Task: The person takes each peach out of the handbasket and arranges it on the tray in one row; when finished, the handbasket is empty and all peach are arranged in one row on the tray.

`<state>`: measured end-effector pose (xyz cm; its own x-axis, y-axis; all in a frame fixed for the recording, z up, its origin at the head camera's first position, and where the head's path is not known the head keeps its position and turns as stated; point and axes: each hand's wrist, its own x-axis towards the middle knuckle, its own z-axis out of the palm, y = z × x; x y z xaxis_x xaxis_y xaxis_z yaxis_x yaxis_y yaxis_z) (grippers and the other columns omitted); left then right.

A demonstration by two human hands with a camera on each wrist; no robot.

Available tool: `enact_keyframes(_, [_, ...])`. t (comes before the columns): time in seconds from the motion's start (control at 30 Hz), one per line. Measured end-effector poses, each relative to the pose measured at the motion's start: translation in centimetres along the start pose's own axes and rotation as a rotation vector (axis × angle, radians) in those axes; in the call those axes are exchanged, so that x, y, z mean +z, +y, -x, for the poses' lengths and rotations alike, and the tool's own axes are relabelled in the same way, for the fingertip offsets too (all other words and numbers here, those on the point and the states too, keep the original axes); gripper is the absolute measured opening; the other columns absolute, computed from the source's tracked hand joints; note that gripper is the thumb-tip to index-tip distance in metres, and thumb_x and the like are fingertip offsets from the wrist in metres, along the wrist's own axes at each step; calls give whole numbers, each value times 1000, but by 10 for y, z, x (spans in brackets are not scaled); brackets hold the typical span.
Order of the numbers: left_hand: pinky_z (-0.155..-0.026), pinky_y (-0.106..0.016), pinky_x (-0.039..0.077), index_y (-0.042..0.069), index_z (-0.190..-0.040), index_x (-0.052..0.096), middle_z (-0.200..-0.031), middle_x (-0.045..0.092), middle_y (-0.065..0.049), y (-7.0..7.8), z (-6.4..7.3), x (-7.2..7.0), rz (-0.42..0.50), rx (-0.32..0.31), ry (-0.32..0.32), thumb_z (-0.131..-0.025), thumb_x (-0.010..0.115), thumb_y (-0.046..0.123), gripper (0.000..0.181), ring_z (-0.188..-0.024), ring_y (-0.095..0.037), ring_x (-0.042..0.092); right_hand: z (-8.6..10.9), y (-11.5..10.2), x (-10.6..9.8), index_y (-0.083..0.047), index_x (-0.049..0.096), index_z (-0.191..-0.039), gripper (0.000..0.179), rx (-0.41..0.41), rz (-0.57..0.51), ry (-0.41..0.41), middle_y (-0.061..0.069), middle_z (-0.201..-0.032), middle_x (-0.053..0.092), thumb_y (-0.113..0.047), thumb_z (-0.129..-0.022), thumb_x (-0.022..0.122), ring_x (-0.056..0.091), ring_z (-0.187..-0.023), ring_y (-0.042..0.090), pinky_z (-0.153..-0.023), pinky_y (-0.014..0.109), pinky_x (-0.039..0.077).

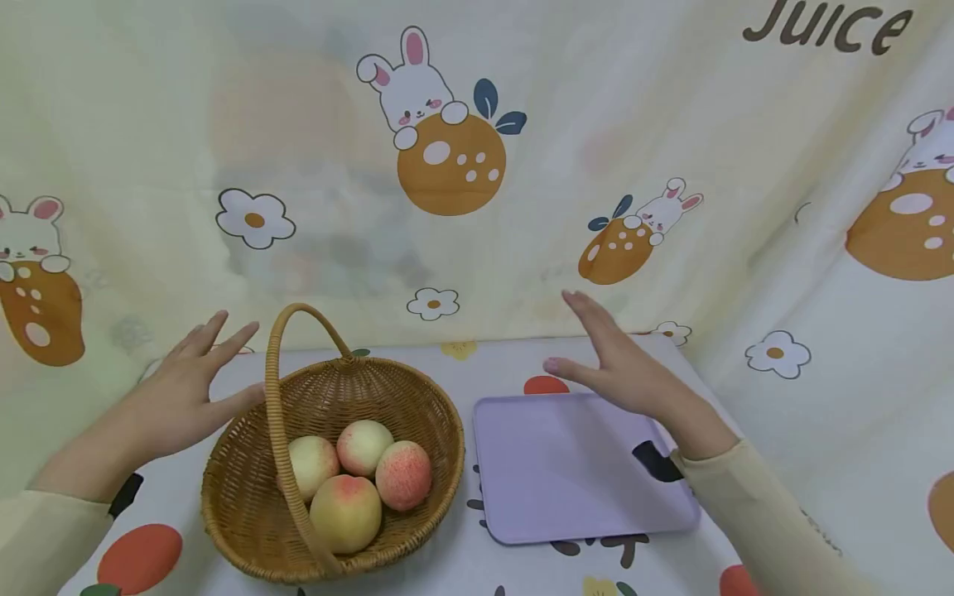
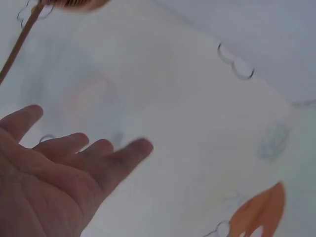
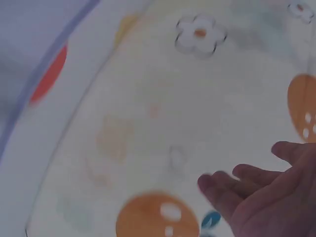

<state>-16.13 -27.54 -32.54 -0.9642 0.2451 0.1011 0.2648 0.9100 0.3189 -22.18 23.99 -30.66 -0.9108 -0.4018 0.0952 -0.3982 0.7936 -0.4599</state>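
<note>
My left hand (image 1: 182,389) is raised beside the wicker basket (image 1: 246,530), fingers spread and holding nothing; its thumb tip overlaps the basket's arched handle in the head view. Inside the basket lie several peaches, among them a yellow one (image 1: 346,515) in front and a redder one (image 1: 403,475) at the right. Over the back right part of a flat lilac tray (image 1: 551,472) hovers my right hand (image 1: 622,364), its fingers extended and nothing in its grasp. The left wrist view shows the left palm (image 2: 54,182) with relaxed fingers; in the right wrist view the right hand (image 3: 266,192) is likewise unladen.
Basket and tray stand side by side on a table with a white patterned cloth (image 1: 477,571). A cream curtain (image 1: 522,248) printed with rabbits and flowers hangs right behind the table, and another stretch of it closes the right side.
</note>
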Motion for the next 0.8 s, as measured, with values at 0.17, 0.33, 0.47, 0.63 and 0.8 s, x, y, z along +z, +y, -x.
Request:
enact_keyframes(0.17, [-92, -82, 28, 14, -161, 28, -163, 4, -32, -9, 13, 17, 119, 7, -25, -90, 71, 49, 90, -135, -67, 22, -7, -31, 33, -27, 10, -164, 97, -131, -250, -35, 2, -167, 17, -50, -91, 70, 37, -143, 35, -113, 54, 31])
enact_keyframes(0.33, [-88, -81, 34, 9, -158, 36, -163, 6, -33, -13, 24, 34, 193, -12, -78, -88, 75, 47, 89, -132, -69, 26, -12, -56, 57, -36, 13, -163, 97, -185, -380, -102, -5, -165, 21, -47, -89, 75, 40, -142, 28, -111, 49, 37])
enact_keyframes(0.47, [-86, -79, 38, 7, -156, 40, -160, 11, -35, -14, 30, 47, 243, -13, -115, -85, 78, 46, 88, -132, -69, 27, -15, -72, 74, -42, 14, -161, 97, -219, -398, -163, -14, -163, 22, -50, -86, 76, 44, -139, 21, -109, 45, 39])
enact_keyframes(0.63, [-88, -78, 37, 4, -154, 42, -158, 16, -38, -16, 34, 59, 301, -2, -153, -81, 83, 42, 92, -133, -67, 26, -18, -87, 95, -35, 19, -161, 95, -306, -382, -240, -12, -162, 26, -51, -87, 75, 44, -139, 17, -111, 47, 37])
enact_keyframes(0.8, [-93, -75, 36, 2, -154, 40, -158, 21, -36, -18, 35, 65, 347, -17, -184, -75, 88, 36, 98, -137, -63, 25, -23, -98, 113, -26, 26, -161, 90, -378, -331, -297, -6, -160, 33, -48, -89, 73, 43, -139, 16, -112, 42, 36])
